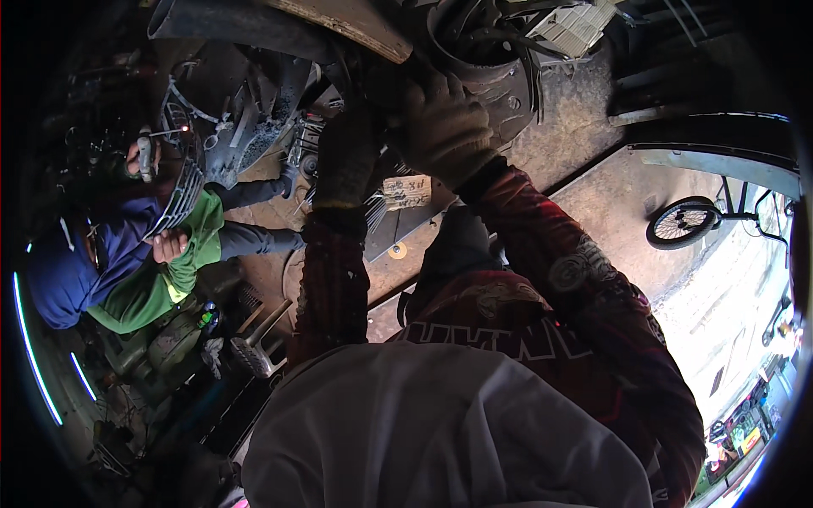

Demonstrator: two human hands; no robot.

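My right hand (449,127), in a pale work glove, reaches far forward with its fingers curled round something dark that I cannot make out. Close beside it on the left is my left hand (345,161), also gloved. Deep shadow hides its fingers. Just beyond both hands lie a wooden board (356,30) and a wide dark metal pipe (237,30). A round metal drum (500,93) with dark scrap pieces in its top stands to the right of my right hand. Below the hands, a cardboard piece with handwriting (407,193) lies beside thin metal rods (375,212).
At the left a co-worker (127,254) holds a curved metal grille (179,199) and a torch-like tool (146,157) with a glowing tip. A small yellow disc (397,251) lies on the floor near my legs. A bicycle wheel (682,222) is at the right, by the bright opening.
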